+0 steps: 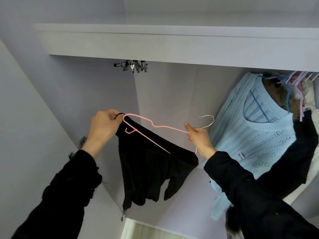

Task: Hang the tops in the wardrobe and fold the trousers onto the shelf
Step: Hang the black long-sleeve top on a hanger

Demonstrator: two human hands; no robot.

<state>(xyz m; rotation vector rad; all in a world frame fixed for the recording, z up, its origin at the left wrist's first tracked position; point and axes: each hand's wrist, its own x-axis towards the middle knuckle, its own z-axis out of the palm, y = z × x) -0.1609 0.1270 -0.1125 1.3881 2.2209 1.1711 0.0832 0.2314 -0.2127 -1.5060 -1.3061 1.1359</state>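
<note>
A black top (146,171) hangs from a pink wire hanger (155,126) held up inside the open wardrobe. My left hand (103,126) pinches the top's thin strap at the hanger's left end. My right hand (198,140) grips the hanger near its neck, just below the silver hook (208,121). The hanger is tilted, its left end higher. The top's lower part droops freely.
A light blue knitted sweater (255,135) hangs at the right, with several more hangers and clothes (302,90) behind it. Metal clips (133,66) hang under the wardrobe's upper shelf (172,49). Lilac walls close in the left and back; a door hinge (82,141) sits at the left.
</note>
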